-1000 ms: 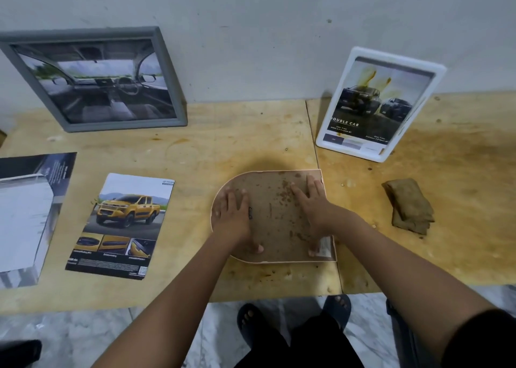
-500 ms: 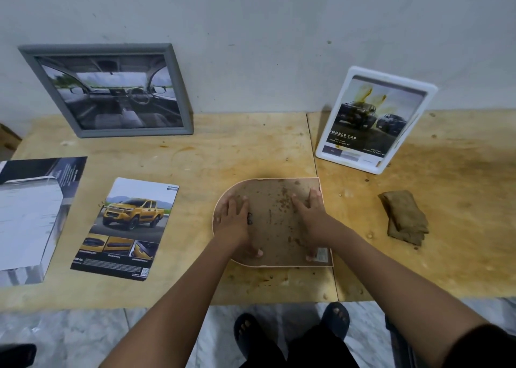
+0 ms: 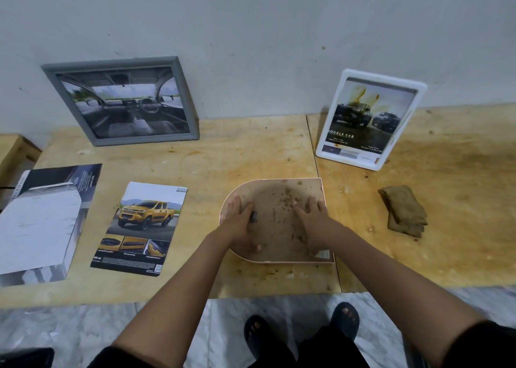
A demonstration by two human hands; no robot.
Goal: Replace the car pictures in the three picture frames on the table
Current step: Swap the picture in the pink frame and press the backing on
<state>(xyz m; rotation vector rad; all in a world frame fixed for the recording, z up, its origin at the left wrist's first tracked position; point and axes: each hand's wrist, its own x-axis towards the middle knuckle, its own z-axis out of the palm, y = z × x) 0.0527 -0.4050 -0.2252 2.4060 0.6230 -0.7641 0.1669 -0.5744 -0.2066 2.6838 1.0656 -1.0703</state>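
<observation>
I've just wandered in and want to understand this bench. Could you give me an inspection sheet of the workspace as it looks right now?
Surface: plywood table, stained, with a seam between two boards.
Job's things: arched frame lies face down, speckled backing up; grey frame leans on the wall; white frame stands tilted near the wall; each shows a car picture. Yellow pickup leaflet and dark leaflet lie flat at left.
Clutter: folded brown cloth at right.
Grips: left hand and right hand rest flat on the arched frame's backing.
Cables: nothing seen.
Surroundings: pale wall, marbled floor, sandalled feet.
</observation>
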